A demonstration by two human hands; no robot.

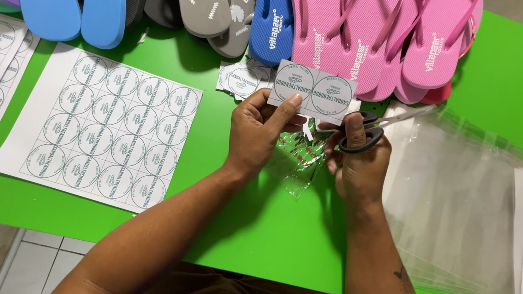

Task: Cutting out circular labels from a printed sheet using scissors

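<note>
I see my left hand (257, 132) pinching a paper strip of 2 round labels (313, 91) up off the table (249, 228), so my right hand (359, 165), gripping black scissors (364, 131) just beside it, can cut.

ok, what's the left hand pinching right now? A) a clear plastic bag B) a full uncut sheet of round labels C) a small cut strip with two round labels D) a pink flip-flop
C: the left hand pinches a small strip with two round labels by its lower edge, above the green table, while the right hand has its fingers through the scissors. The full sheet lies flat to the left, untouched.
</note>
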